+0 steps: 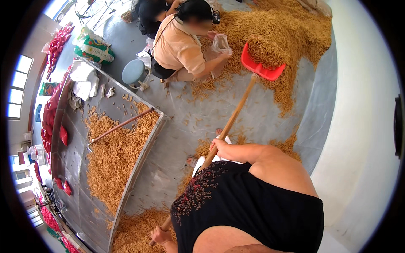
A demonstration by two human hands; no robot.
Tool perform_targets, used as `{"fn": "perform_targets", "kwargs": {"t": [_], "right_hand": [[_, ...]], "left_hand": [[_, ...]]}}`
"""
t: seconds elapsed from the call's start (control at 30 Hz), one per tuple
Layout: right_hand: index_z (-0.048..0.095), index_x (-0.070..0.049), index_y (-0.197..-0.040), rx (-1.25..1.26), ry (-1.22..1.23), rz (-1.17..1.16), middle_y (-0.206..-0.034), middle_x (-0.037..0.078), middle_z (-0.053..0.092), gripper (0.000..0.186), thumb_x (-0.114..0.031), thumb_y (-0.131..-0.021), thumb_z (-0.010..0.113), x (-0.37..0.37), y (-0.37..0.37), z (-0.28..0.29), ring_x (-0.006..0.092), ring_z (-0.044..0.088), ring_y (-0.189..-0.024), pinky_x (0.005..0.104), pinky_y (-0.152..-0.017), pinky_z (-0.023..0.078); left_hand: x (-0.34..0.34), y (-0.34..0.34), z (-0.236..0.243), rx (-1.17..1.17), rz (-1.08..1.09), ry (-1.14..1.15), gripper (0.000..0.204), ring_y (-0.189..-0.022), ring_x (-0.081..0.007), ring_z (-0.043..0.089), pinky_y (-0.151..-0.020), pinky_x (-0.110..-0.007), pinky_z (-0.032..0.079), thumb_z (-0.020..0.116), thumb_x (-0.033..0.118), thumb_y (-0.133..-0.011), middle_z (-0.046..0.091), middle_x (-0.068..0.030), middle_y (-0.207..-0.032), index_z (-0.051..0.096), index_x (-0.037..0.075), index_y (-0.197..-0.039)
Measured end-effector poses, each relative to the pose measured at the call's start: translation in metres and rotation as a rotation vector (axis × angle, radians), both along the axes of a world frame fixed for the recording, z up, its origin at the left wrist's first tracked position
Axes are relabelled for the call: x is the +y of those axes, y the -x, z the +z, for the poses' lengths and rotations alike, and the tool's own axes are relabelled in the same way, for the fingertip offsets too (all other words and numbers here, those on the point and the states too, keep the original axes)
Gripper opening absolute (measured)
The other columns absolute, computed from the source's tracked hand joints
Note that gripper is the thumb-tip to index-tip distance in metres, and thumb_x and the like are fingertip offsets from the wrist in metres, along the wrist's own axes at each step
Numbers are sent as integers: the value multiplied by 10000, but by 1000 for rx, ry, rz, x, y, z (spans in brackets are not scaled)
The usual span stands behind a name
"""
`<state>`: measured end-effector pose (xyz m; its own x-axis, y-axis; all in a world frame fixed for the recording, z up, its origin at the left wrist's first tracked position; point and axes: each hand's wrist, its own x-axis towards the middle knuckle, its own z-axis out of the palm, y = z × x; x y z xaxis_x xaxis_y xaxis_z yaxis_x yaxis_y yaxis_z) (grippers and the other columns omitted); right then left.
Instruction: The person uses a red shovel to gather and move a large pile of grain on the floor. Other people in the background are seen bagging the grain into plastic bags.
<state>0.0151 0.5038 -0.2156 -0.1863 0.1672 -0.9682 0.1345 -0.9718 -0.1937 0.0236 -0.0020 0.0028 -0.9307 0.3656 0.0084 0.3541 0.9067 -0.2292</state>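
A shovel with a broad red blade (262, 65) and a long wooden handle (234, 116) crosses in front of my body. My right hand (218, 148) is wrapped around the middle of the handle. Lower left, my left hand (162, 235) grips the handle near its end; my black top hides the stretch between them. The blade rests at the edge of a large heap of golden-brown stick-shaped pieces (291, 29), with some pieces at its far side.
A person (181, 46) sits by the heap, holding a clear plastic bag (220, 44). Behind is a blue-grey round stool (134, 71). To my left, a metal-edged table (141, 162) bears more sticks and a long-handled rake (120, 125). A white wall (363, 105) rises at right.
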Motion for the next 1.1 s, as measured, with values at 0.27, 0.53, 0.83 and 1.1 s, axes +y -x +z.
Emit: {"fn": "perform_targets", "kwargs": {"t": [0.27,0.53,0.83,1.1], "right_hand": [[509,-40,-820,-73,95,142,-714,119,562,139,-153,-798,587,-24,-8,22,247,583,-701,421,-636,497],[541,-36,-799,37,151,393,-738,122,609,148,-181,-805,568,-49,-21,28,227,596,-624,353,-574,514],[571,35,-853,4,14,470,-733,142,653,221,-178,-793,583,-70,-27,22,222,635,-594,322,-539,522],[559,16,-902,-44,31,385,-751,139,634,248,-194,-796,638,-72,-9,42,249,623,-592,374,-538,531]], "left_hand": [[-35,-25,2,-146,149,52,129,-667,-309,561,-639,-410,473,660,135,-606,568,-108,-617,549,76,-634],[-103,-51,2,-254,240,-122,188,-598,-326,557,-562,-451,455,654,244,-682,551,-123,-620,568,80,-653],[-107,-34,18,-374,293,178,180,-590,-317,576,-600,-435,483,669,239,-653,573,-134,-603,611,69,-666],[-80,21,37,-589,421,317,208,-618,-309,605,-641,-415,504,697,247,-604,613,-133,-625,683,96,-747]]}}
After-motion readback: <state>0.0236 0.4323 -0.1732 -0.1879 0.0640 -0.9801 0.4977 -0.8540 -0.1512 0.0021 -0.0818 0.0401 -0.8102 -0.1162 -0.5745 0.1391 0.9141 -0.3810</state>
